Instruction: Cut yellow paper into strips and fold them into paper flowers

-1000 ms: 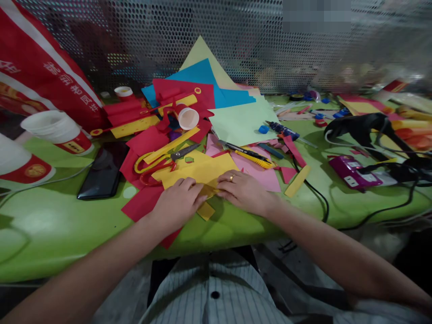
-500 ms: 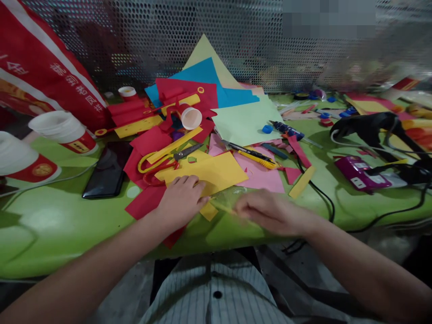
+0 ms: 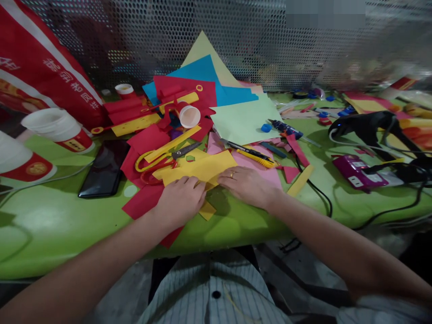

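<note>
Paper [image 3: 205, 167], yellow, under both hands [image 3: 182, 198]

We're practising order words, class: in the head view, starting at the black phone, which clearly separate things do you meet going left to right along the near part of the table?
Black phone, left hand, right hand, yellow paper strip, purple power socket.

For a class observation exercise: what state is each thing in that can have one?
Yellow sheet, under left hand and right hand
Phone, screen dark
Scissors, lying down, opening unclear
Navy tube, uncapped, lying down
Blue cap, lying loose
Purple socket, plug inserted
Front small cup, tipped
</note>
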A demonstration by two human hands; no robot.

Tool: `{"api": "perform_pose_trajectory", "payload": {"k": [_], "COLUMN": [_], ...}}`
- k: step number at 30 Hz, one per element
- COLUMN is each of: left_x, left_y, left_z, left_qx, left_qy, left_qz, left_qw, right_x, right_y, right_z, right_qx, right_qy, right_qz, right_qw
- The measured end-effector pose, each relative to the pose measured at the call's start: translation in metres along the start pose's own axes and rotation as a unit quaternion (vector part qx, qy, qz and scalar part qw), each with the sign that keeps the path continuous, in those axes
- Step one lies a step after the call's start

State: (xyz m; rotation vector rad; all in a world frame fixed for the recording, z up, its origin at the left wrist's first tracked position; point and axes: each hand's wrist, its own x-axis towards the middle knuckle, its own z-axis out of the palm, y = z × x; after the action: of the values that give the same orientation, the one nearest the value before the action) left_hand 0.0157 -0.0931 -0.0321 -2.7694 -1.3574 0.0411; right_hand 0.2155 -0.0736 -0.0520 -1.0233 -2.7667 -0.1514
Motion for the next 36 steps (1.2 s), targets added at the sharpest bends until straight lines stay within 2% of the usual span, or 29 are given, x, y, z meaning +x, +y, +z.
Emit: {"api": "perform_pose_trajectory", "payload": {"k": [6,11,16,21,25,29,36], "left_x": [-0.002,-0.004,-0.006,-0.004,-0.002,-0.002,-0.001], "left_y": [-0.007,-0.019,-0.017,-0.014,-0.014,-0.013,-0.013], "left_z": [-0.002,0.001,0.000,-0.004,-0.003,-0.002,-0.004], "left_qx": [-0.029,-0.126,-0.137,-0.085,-0.049,-0.033,-0.038], "left_qy": [0.007,-0.017,-0.040,-0.073,-0.096,-0.109,-0.134], "left_qz": [-0.004,-0.079,-0.129,-0.152,-0.167,-0.170,-0.176], "left_qw": [1.000,0.989,0.981,0.982,0.980,0.979,0.975], "right_x": [-0.005,-0.009,-0.007,-0.004,-0.001,0.003,0.001], "right_y": [0.003,0.017,0.031,0.031,0.029,0.028,0.027], "right_z": [-0.001,0.007,0.008,0.006,0.004,0.002,0.004], "right_qx": [0.064,0.125,0.224,0.223,0.195,0.180,0.179], "right_qy": [0.009,0.038,0.015,0.008,0.008,-0.019,-0.010], "right_qz": [0.106,0.158,0.265,0.350,0.373,0.398,0.390], "right_qw": [0.992,0.979,0.938,0.910,0.907,0.899,0.903]}}
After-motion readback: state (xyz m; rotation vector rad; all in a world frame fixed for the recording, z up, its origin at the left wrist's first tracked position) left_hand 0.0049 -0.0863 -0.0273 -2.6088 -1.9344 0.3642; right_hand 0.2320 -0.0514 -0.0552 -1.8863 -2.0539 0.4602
